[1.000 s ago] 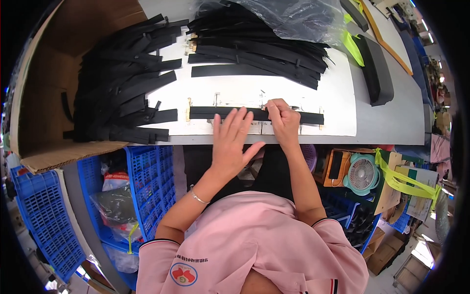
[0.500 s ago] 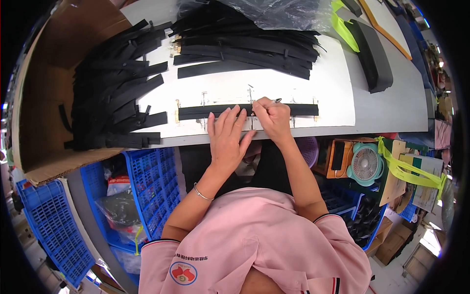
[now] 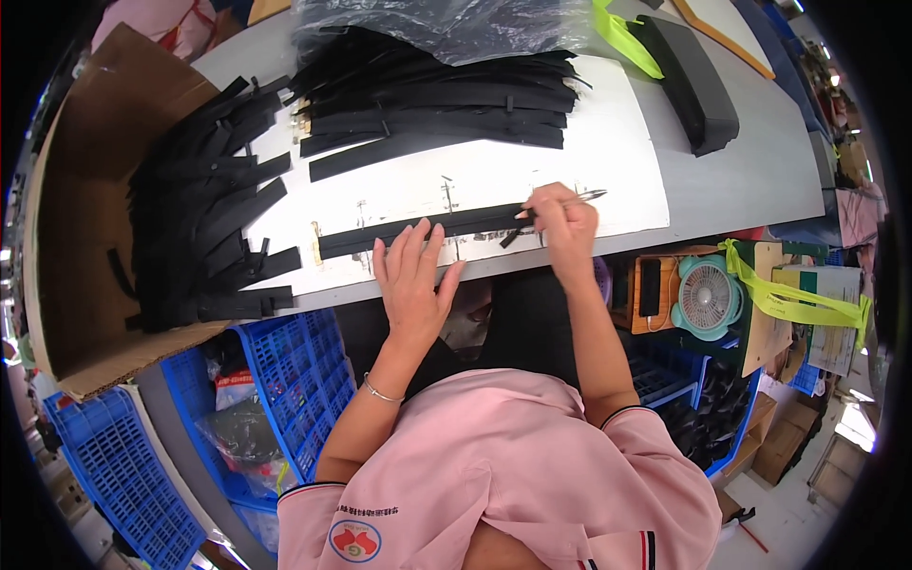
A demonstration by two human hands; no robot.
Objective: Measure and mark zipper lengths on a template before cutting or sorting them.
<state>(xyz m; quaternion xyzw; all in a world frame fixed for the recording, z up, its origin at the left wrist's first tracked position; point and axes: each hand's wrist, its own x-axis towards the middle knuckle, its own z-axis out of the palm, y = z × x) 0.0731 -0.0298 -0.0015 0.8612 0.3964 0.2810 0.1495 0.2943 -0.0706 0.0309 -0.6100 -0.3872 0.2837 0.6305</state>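
Observation:
A long black fabric strip [image 3: 380,239], with a line along its middle, lies across the white marked board [image 3: 608,171]. My left hand [image 3: 414,285] rests flat with spread fingers on the strip's near edge. At its right end my right hand [image 3: 567,233] is closed, with a slim silver and dark pen [image 3: 591,196] sticking out past the fingers. The fingertips also seem to pinch the strip; a short dark piece hangs below them. Beyond, a pile of similar black strips [image 3: 437,104] covers the board's far part.
More black strips [image 3: 209,190] spill from an open cardboard box [image 3: 81,218] at the left. Clear plastic sheeting [image 3: 446,28] lies at the back. A long black block [image 3: 689,90] and a yellow-green ribbon [image 3: 627,38] are far right. Below stand blue crates [image 3: 309,370] and a small fan [image 3: 708,294].
My right hand has moved right along the strip, and the strip's right end no longer lies stretched out flat. My left hand stays on the strip. The whole view has shifted slightly.

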